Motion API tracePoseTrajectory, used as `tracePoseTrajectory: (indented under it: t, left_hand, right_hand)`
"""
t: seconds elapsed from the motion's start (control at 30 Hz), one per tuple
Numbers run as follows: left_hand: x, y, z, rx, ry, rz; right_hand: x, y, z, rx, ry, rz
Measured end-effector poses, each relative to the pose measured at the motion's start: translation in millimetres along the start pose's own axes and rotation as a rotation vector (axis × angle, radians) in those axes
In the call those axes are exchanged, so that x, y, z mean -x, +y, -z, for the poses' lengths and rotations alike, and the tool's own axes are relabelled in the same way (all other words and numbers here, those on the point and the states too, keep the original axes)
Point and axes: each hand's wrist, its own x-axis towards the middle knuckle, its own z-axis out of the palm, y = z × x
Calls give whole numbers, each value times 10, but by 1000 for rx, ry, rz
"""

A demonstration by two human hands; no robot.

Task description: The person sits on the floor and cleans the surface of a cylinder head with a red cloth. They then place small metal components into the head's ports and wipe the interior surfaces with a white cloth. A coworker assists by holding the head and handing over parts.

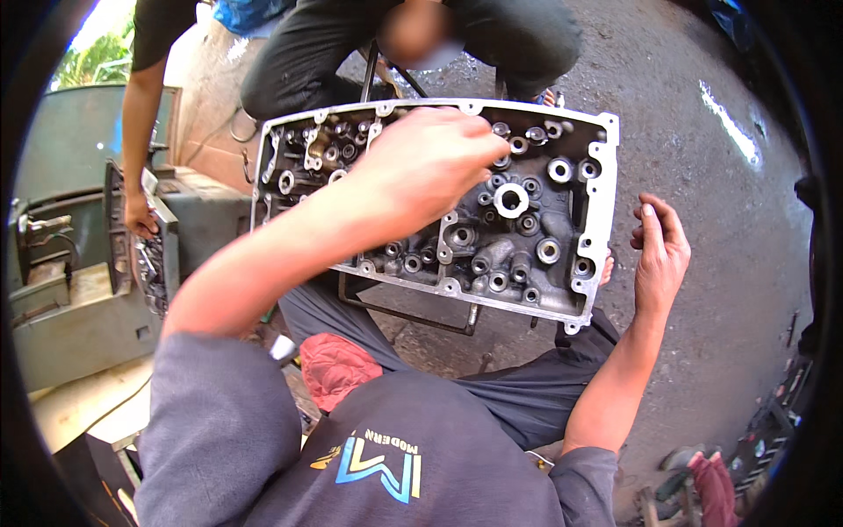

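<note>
under the curled left hand [439, 162], grip unclear, and beside the open right hand [660, 256], the grey rectangular metal casting [502, 250] looks heavy, stiff, best held by its ends.

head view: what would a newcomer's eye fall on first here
The big grey metal casting in the centre, full of round holes, would likely catch the eye first. Next might come the person's left hand over its upper middle, and the right hand off to the right, apart from the casting. Lower down, left of centre, a crumpled piece of red fabric also stands out.
</note>
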Motion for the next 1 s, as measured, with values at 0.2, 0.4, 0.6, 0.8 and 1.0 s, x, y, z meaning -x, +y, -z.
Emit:
tracePoseTrajectory:
  t: [0.2, 0.4, 0.6, 0.8, 1.0]
  left_hand:
    - [1726, -32, 218, 489, 690, 600]
    - [2722, -995, -511, 762, 1219, 1079]
    - [2968, -1453, -1223, 696, 1581, 805]
    - [3196, -1886, -1819, 1516, 1679, 1168]
    - [3278, -1952, -1990, 1716, 1557, 1020]
  right_hand:
    - [137, -131, -162, -80, 47, -239]
    - [507, -1010, -626, 470, -195, 403]
    - [193, -1312, -1410, 1192, -602, 146]
    - [80, -1233, -1574, 1389, -574, 134]
    - [-31, -1164, -1663, 1406, -556, -2]
